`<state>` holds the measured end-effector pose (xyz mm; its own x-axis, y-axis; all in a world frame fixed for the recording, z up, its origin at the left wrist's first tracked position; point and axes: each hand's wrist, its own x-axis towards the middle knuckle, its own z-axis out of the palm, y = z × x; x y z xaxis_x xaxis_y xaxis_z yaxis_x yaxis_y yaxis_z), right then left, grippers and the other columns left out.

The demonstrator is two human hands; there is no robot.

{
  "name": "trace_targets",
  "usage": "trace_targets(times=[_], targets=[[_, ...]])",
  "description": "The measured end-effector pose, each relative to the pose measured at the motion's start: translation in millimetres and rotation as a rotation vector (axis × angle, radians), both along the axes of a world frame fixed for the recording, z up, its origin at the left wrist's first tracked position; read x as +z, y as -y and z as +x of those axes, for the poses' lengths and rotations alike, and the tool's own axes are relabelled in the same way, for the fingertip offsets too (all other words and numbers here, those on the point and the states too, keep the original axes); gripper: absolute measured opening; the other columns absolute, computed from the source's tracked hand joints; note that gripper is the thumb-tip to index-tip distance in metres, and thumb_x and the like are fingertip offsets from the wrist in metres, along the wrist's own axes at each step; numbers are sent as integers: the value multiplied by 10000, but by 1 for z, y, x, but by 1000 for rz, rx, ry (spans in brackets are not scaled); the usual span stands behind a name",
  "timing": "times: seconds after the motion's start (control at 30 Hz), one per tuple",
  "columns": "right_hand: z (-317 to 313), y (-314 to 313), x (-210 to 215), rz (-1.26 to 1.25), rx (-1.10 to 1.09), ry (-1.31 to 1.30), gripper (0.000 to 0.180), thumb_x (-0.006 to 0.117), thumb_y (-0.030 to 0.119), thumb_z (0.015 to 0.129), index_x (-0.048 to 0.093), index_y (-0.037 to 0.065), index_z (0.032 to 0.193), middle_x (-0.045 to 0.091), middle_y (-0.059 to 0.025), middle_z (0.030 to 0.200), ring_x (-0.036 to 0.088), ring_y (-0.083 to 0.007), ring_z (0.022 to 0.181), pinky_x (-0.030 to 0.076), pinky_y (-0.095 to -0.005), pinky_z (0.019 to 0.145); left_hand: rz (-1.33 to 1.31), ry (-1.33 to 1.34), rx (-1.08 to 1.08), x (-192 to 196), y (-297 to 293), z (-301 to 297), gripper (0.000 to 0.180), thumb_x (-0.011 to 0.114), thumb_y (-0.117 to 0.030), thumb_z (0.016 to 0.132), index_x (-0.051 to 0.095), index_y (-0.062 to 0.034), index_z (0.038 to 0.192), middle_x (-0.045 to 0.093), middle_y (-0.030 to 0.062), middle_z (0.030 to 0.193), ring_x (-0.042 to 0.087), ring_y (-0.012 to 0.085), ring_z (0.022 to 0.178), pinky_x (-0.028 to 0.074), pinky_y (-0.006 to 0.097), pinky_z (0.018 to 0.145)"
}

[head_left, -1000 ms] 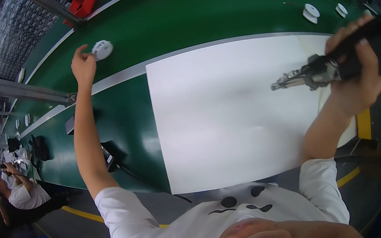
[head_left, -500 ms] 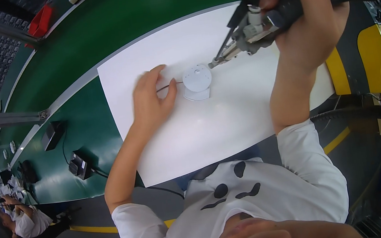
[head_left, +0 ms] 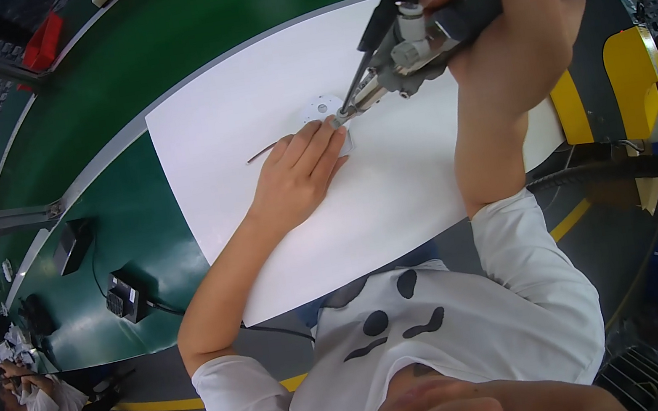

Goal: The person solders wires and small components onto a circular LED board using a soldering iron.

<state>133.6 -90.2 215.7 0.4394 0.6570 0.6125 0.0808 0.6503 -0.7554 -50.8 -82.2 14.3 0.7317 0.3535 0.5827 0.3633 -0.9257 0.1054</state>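
screwdriver (head_left: 408, 49) in right hand (head_left: 499, 6) slants down-left onto white disc (head_left: 323, 108).

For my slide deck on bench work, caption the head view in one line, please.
Left hand steadies a small white disc on a white mat while right hand presses a powered driver onto it.

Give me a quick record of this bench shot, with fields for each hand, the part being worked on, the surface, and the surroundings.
Left hand: left hand lies flat on the white sheet, fingertips at the small round white plastic disc.
Right hand: right hand grips a grey and black powered screwdriver, its tip down at the disc's edge.
Part: a thin dark wire trails left of the disc.
Surface: sheet on a green workbench.
Surroundings: black box with cable at the bench edge.
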Motion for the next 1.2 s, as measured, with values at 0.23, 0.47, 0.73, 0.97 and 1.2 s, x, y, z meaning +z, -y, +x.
trace_targets(times=[0.23, 0.47, 0.73, 0.97, 1.2], targets=[[-10, -2, -3, 11, -8, 6, 189, 683, 98, 871, 611, -40, 977, 603, -65, 659, 552, -109, 460, 457, -234, 445, 17, 33, -3, -3, -1, 0, 479, 828, -120, 793, 683, -4, 1233, 666, 116, 1251, 643, 267, 956, 523, 364, 762], [-17, 0, -2, -13, -7, 13, 173, 680, 100, 875, 623, -39, 959, 603, -56, 664, 549, -100, 462, 441, -226, 442, 18, 15, 0, -3, -1, -1, 435, 798, -139, 828, 682, 1, 1223, 655, 106, 1209, 640, 249, 1046, 515, 348, 789], [-15, -14, -20, 126, 123, 91, 141, 699, 89, 896, 615, -20, 861, 583, -32, 642, 518, -74, 452, 400, -219, 419, 33, -21, 15, -1, 1, -3, 404, 770, -154, 855, 680, 2, 1216, 647, 98, 1154, 632, 242, 1083, 512, 343, 820], [-27, 1, -8, -9, -19, 50, 144, 682, 107, 893, 618, -23, 892, 573, -27, 631, 532, -81, 460, 393, -215, 418, 1, 35, 4, -2, 1, -9, 375, 765, -125, 853, 685, 5, 1196, 658, 108, 1228, 639, 250, 1110, 539, 349, 853], [67, -22, -33, 501, -254, 486, 151, 560, -15, 975, 667, -53, 1075, 661, -178, 764, 684, -247, 622, 602, -319, 594, -105, 121, -157, -4, -4, -4, 413, 804, -57, 803, 695, -22, 1199, 658, 130, 1321, 642, 311, 1239, 581, 372, 920]])
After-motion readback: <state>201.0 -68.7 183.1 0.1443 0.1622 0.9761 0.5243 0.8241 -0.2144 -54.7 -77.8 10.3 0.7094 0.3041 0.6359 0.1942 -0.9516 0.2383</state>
